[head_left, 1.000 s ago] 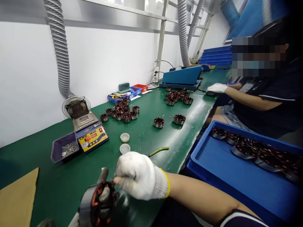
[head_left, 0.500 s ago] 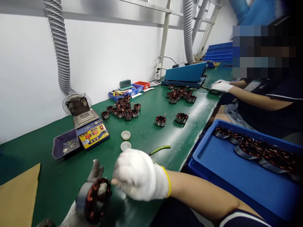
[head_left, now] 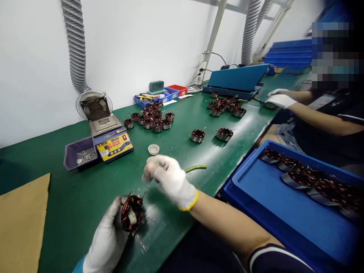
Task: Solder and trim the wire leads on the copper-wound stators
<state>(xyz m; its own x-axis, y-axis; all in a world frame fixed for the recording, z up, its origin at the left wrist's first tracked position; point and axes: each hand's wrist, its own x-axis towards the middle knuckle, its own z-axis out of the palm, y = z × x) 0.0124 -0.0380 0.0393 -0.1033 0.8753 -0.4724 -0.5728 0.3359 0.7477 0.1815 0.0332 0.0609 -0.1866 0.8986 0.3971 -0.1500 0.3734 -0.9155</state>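
My left hand (head_left: 106, 235), in a white glove with greyed fingertips, grips a motor stator (head_left: 133, 214) with copper windings and loose wire ends. A gloved fingertip shows through the stator's centre. To the right and farther off, my right hand (head_left: 170, 180) is raised over the bench, its fingers curled together and slightly blurred. Its glove is white with a yellow cuff; a bare fingertip shows. Whether anything small is between those fingers cannot be made out. A small round white dish (head_left: 153, 149) sits just beyond them. Green-handled pliers (head_left: 196, 167) lie partly hidden behind this hand.
A soldering pot (head_left: 115, 146) and a purple scrap tray (head_left: 81, 153) stand at left below a fan. Several stators (head_left: 157, 126) cluster behind. A blue tray (head_left: 256, 197) of stators is at right, near a co-worker's gloved hands (head_left: 280, 100). Cardboard (head_left: 24, 223) lies left.
My left hand has turned the stator and moved it up and right. My right hand has risen, its fist loosening into curled fingers. The view has shifted; one dish is now hidden.
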